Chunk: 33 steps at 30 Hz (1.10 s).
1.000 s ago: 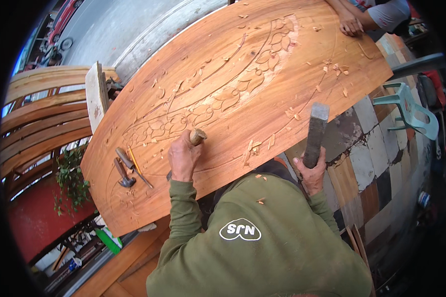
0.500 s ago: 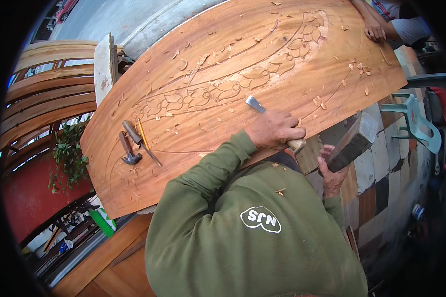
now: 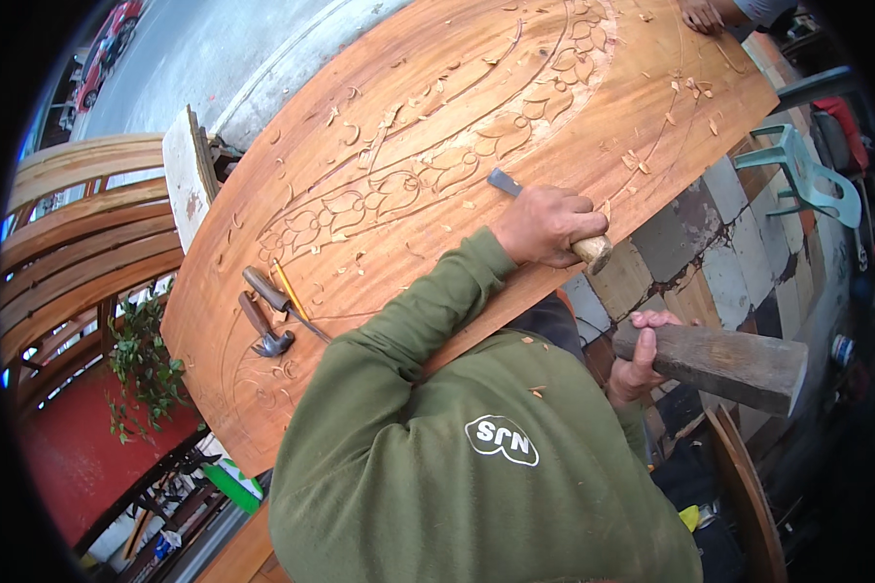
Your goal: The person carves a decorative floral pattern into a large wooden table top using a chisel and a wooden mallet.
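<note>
My left hand [image 3: 551, 225] is wrapped round a chisel, its flat steel blade [image 3: 505, 182] against or just over the carved wooden panel [image 3: 399, 146]. The butt of its wooden handle [image 3: 595, 253] sticks out towards the panel's near edge. My right hand [image 3: 637, 369] grips a dark wooden mallet [image 3: 729, 367], held off the panel with its thick end pointing right. Flower and leaf shapes run along the panel in a curved band, with wood shavings scattered over it. To the left lie a claw hammer [image 3: 274, 343], a dark-handled tool [image 3: 264, 285] and a yellow pencil [image 3: 287, 284].
Another person's hand [image 3: 702, 15] rests at the panel's far right corner. Beyond the right edge stands a pale green plastic stool [image 3: 792, 163] on patchwork tiles [image 3: 673, 241]. A slatted wooden bench [image 3: 87, 238] and a leafy plant [image 3: 146, 364] are at left.
My right hand has swung the mallet down and to the right, away from the chisel handle. The left hand keeps its grip on the chisel. The whole view has shifted a little.
</note>
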Available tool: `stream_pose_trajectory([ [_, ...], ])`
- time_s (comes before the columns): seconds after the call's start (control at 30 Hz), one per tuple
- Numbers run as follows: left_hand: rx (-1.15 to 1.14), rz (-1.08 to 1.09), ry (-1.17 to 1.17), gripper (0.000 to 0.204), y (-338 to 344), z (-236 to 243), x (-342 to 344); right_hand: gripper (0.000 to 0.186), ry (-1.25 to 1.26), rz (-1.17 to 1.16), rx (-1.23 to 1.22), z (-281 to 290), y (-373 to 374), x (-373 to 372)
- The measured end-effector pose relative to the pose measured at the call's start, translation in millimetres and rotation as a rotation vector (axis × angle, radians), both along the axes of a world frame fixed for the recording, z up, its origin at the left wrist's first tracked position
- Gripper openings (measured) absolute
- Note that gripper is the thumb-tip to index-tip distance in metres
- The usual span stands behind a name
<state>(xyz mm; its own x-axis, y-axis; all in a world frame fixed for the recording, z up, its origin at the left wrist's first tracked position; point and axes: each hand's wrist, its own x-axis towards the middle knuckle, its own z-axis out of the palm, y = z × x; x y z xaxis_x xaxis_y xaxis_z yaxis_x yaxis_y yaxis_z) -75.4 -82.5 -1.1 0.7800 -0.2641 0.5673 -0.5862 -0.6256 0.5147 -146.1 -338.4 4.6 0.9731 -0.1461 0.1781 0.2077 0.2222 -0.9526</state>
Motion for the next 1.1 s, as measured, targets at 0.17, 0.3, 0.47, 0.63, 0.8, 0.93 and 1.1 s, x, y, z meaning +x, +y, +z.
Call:
stream_pose_trajectory([
  [0.17,0.045,-0.039,-0.008,0.030,-3.6,2.6,5.0,0.052,0.111,0.053,-0.742,-33.3,40.2,-15.4],
  [0.3,0.101,0.000,-0.023,0.027,0.3,-6.3,0.6,0.054,0.143,0.035,-0.509,-45.1,12.9,-22.4],
  [0.47,0.063,0.017,0.008,0.024,-8.4,1.4,5.7,0.058,0.301,0.101,-0.562,-48.9,45.3,-22.8],
  [0.63,0.092,0.078,-0.021,0.024,-4.6,-5.9,9.5,0.054,0.314,0.071,-0.342,-30.9,20.8,-19.1],
  [0.8,0.090,0.120,-0.012,0.021,-6.2,-9.2,14.6,0.037,0.333,-0.018,-0.421,-25.0,54.1,-20.8],
  [0.93,0.071,0.164,0.003,0.026,-4.7,-2.4,14.8,0.048,0.281,0.126,-0.593,-17.7,34.3,-11.6],
  [1.1,0.042,0.166,0.007,0.028,-5.2,-6.8,17.2,0.041,0.265,0.065,-0.407,-9.5,57.8,-6.7],
])
